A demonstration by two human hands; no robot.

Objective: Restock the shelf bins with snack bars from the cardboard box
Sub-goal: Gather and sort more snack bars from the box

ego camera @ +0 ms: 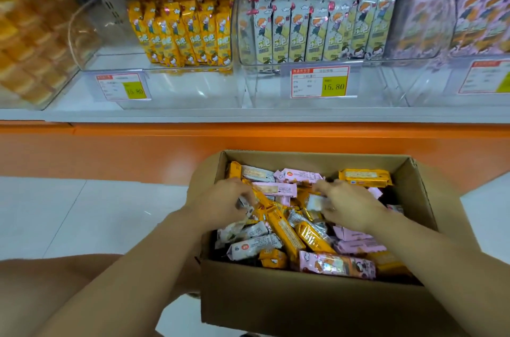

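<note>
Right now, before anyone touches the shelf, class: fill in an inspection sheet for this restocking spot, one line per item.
Surface: white tiled floor; the cardboard box stands open in front of the orange shelf base.
Job's things: the box holds mixed yellow, pink and white snack bars; yellow-bar bin has a gap on its left side; white-bar bin holds upright rows; pink-bar bin at far right.
Clutter: nothing seen.
Hands: left hand and right hand are both in the box, fingers curled on snack bars.
Cables: nothing seen.
Surroundings: price tags on the bin fronts; orange-pack bin at far left.
</note>
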